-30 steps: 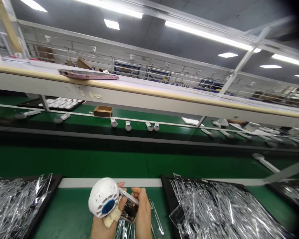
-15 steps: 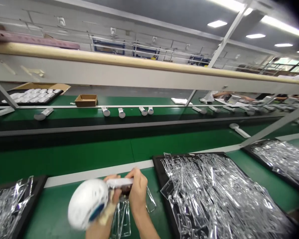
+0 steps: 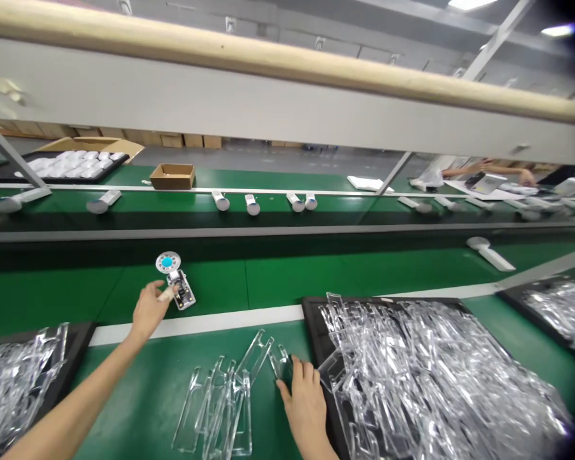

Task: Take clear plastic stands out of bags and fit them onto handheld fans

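On the green belt lies a white handheld device (image 3: 184, 295), its circuit board facing up and its round head showing a blue disc. My left hand (image 3: 149, 306) reaches out to it, a beige-covered digit on the board's left edge. Closer to me, my right hand (image 3: 305, 399) has its thumb and fingers around a clear plastic frame (image 3: 280, 363), partly hidden by the fingers. Several more clear plastic frames (image 3: 225, 409) lie loosely overlapping on the green tabletop between my arms.
Black trays heaped with clear plastic frames stand to the right (image 3: 412, 370) and left (image 3: 19, 383). Another white device (image 3: 491, 253) lies farther along the belt. Behind are a row of devices, a brown box (image 3: 172, 177) and a co-worker's arms (image 3: 489, 169). A long rail (image 3: 287, 70) crosses above.
Both hands were together on the white device above the tabletop. Now they are apart: the left is forward at the device on the belt, the right at a clear plastic frame.
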Tool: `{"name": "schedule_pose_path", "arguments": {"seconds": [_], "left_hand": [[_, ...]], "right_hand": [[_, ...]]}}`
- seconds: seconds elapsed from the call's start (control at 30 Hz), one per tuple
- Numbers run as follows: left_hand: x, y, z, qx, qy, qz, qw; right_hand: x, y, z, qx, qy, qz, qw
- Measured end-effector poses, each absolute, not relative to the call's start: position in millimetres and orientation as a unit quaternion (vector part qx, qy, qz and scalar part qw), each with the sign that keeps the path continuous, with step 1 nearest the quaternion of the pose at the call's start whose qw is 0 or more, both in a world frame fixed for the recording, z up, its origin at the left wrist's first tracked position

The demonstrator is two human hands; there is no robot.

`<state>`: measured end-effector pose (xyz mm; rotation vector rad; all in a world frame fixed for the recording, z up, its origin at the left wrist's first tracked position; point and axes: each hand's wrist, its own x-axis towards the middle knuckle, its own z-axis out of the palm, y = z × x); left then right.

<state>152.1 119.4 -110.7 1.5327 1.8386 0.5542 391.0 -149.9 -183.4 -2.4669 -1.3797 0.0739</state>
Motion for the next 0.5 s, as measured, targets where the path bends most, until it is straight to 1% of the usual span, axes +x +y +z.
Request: {"name": "schedule_pose_path", "arguments": {"seconds": [0.07,0.13,0.2,0.27,0.37,0.5], "left_hand": [[136.5,78.3,-114.9,0.636,0.680,0.120,0.346],[128.0,30.2,-120.2,0.691,0.638,-0.036,0.338],[128.2,-12.5,-125.0,0.710,0.619,-0.111,0.316],[135.4,-41.0,-127.6,0.731,0.606,-0.121,0.288],[145.9,-54.4,-127.0,0.751,0.595,-0.113,0.262],[135.3,-47.9,-120.4,0.724,0.614,-0.079,0.305]], "right_hand": [[387.3,-148.9,-190.2,-0.865,-0.486,0.016,0.124],[385.0,-147.0,-191.6,-0.872,-0.473,0.035,0.118],[384.3,-148.4,-190.1,-0.883,-0.449,0.058,0.125],[383.8,-153.4,-187.2,-0.890,-0.422,0.081,0.155],[380.7,-163.0,-180.3,-0.881,-0.401,0.124,0.216],[367.0,-171.6,-161.6,-0.824,-0.373,0.256,0.340]]}}
